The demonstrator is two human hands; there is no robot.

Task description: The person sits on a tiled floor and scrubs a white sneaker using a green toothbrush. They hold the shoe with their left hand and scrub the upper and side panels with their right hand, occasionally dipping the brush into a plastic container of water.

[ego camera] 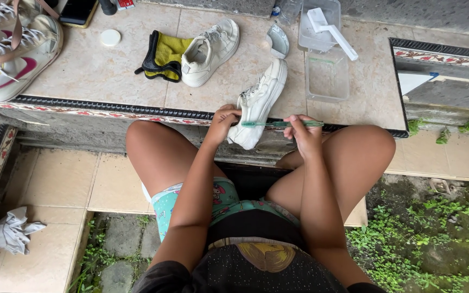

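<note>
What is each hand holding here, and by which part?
Left hand grips the white sneaker at its heel end. Right hand holds a green toothbrush by its handle.

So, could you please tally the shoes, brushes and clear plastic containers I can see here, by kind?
White shoes: 2, one held by the left hand over the ledge, one lying beside the yellow-and-black cloth
Pink-and-white sneakers: 2, far left
Brushes: 2, a green toothbrush in the right hand, a white brush
Clear containers: 2
Total: 8
</note>
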